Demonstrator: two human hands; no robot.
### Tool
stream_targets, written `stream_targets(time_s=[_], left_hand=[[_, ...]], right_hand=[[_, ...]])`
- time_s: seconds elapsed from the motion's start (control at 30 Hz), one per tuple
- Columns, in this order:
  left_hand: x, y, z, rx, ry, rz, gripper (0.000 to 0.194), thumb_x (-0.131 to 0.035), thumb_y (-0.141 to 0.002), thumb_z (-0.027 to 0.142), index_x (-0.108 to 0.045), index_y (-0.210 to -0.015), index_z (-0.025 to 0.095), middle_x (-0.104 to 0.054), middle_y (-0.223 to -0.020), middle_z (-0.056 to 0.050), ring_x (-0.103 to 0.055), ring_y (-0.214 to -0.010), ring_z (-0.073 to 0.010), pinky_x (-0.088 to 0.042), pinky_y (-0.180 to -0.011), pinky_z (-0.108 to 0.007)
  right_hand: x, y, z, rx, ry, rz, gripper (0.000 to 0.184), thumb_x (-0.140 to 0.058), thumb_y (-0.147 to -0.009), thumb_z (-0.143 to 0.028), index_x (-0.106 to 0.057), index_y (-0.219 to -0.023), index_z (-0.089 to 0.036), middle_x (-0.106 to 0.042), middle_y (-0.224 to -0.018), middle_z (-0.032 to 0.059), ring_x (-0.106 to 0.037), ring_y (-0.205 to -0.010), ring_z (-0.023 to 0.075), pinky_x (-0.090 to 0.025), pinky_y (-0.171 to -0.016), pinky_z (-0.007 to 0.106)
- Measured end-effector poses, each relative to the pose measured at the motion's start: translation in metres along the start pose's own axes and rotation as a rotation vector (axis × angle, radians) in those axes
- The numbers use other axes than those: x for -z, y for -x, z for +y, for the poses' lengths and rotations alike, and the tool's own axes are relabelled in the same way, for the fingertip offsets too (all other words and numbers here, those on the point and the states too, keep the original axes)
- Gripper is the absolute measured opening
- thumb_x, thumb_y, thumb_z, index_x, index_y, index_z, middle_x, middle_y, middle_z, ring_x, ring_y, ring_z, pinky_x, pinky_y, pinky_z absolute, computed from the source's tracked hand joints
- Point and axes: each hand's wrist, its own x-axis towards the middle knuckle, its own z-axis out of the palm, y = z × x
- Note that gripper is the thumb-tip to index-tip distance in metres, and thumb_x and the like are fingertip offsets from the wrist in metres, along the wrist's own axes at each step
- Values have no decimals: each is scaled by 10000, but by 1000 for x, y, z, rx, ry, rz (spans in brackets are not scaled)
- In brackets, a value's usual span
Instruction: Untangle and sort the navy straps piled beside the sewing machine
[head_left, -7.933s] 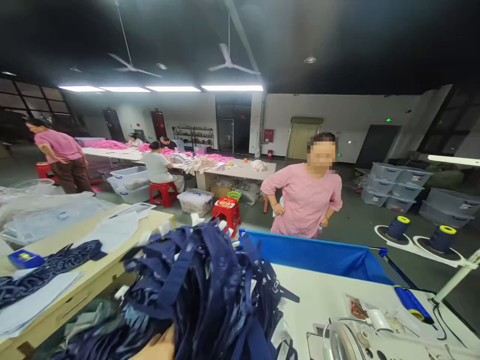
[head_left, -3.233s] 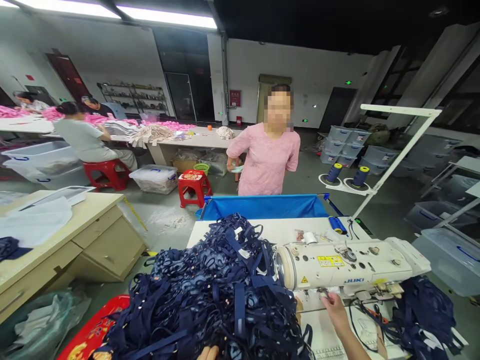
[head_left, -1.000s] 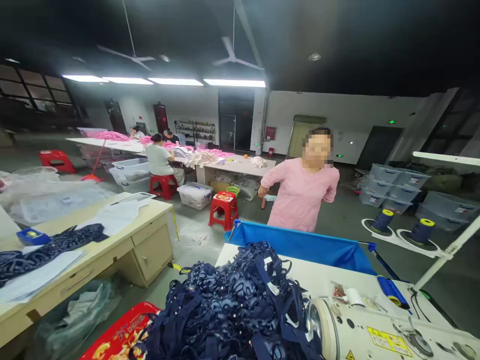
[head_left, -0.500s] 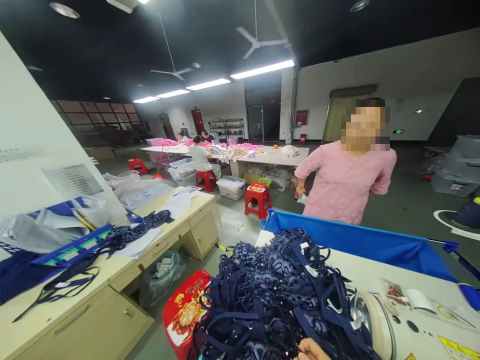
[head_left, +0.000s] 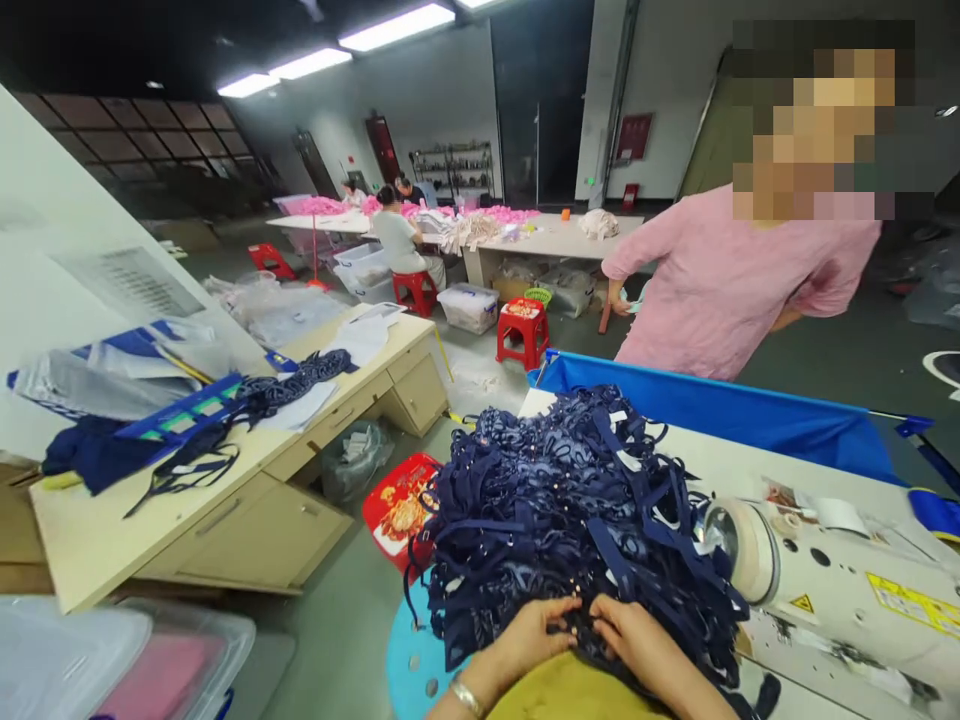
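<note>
A large heap of navy strappy garments (head_left: 555,500), with lace, thin straps and small white labels, fills the middle of the head view. My left hand (head_left: 536,632), a bangle on its wrist, is closed on dark fabric at the heap's near edge. Close beside it, my right hand (head_left: 626,632) pinches the same dark fabric. The fingertips of both hands nearly meet, and the exact part between them is too small to make out. Mustard-yellow cloth (head_left: 574,690) shows between my forearms.
A sewing machine (head_left: 825,570) stands to the right. Behind the heap runs a blue fabric trough (head_left: 712,405), with a person in pink (head_left: 735,280) beyond it. Red stool (head_left: 401,505) and blue round stool (head_left: 409,640) are left of the heap. A desk (head_left: 225,500) stands farther left.
The view has tipped downward and moved. Both my hands now show at the near edge of the heap, where only part of one hand showed before. The person in pink appears larger.
</note>
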Motion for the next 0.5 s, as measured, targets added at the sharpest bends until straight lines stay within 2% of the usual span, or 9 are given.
stream_targets(time_s=[0.23, 0.37, 0.5], left_hand=[[-2, -3, -11, -2, 83, -2, 625, -656, -685, 167, -513, -1293, 136, -647, -1063, -36, -574, -908, -160, -451, -879, -291], [-2, -2, -11, -17, 97, -5, 613, -645, -665, 145, -535, -1268, 145, -621, -1105, -31, -558, -875, -146, -451, -849, -268], [-2, 0, -11, -2, 91, -4, 688, -669, -639, 140, -490, -1301, 92, -632, -1015, -37, -550, -838, -150, -453, -815, -257]], right_hand=[[9, -1, -28, -25, 315, -22, 225, -440, -862, -210, -657, -898, -258, -714, -843, 43, -667, -812, 238, -384, -636, 276], [5, -5, -32, -24, 324, -21, 209, -434, -879, -222, -634, -926, -257, -710, -889, 40, -658, -852, 237, -364, -632, 272], [5, -4, -26, -62, 297, -29, 187, -442, -877, -228, -626, -905, -254, -710, -849, 26, -657, -823, 216, -345, -615, 259]])
